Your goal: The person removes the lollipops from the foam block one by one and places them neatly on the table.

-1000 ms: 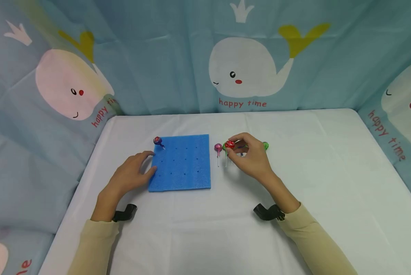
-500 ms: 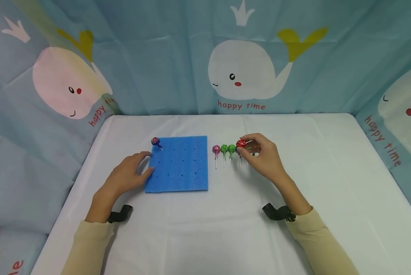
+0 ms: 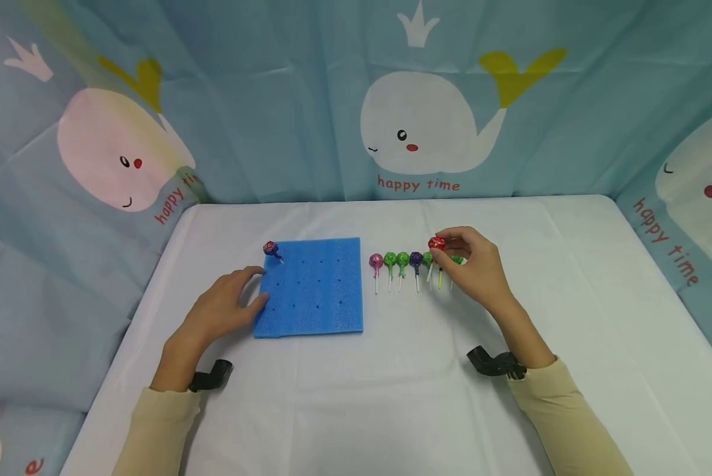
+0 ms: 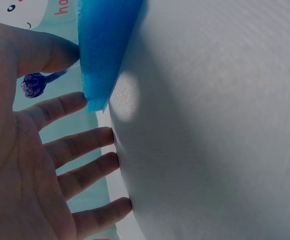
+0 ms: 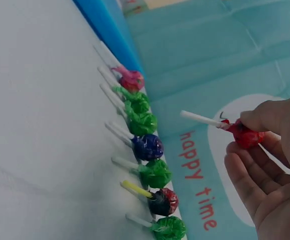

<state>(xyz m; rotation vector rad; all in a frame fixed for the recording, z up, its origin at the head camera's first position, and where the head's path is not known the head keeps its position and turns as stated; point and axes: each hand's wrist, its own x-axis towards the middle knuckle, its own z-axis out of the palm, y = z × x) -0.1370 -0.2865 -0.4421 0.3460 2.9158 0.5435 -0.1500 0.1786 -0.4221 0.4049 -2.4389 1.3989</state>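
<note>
My right hand [image 3: 471, 264] pinches a red lollipop [image 5: 247, 136] by its wrapped head, and its white stick points away from the fingers. It hangs above a row of lollipops with pink [image 3: 376, 260], green [image 3: 402, 258] and purple [image 3: 416, 258] wrappers, partly hidden by the hand. One with a dark and red head [image 5: 164, 201] has a yellow stick. My left hand [image 3: 221, 305] has its fingers spread, thumb and forefinger touching the left edge of a blue foam board [image 3: 308, 317] dotted with small holes. A purple-and-red lollipop [image 3: 271, 248] stands tilted in the board's far left corner.
The board and row lie on a white-covered table [image 3: 356, 403]. Behind and beside it hangs a blue-green curtain [image 3: 284, 132] printed with whales. Each wrist wears a black mount [image 3: 213, 375].
My right hand has moved to the right with the red lollipop, uncovering more of the row. The left hand stays at the board's edge.
</note>
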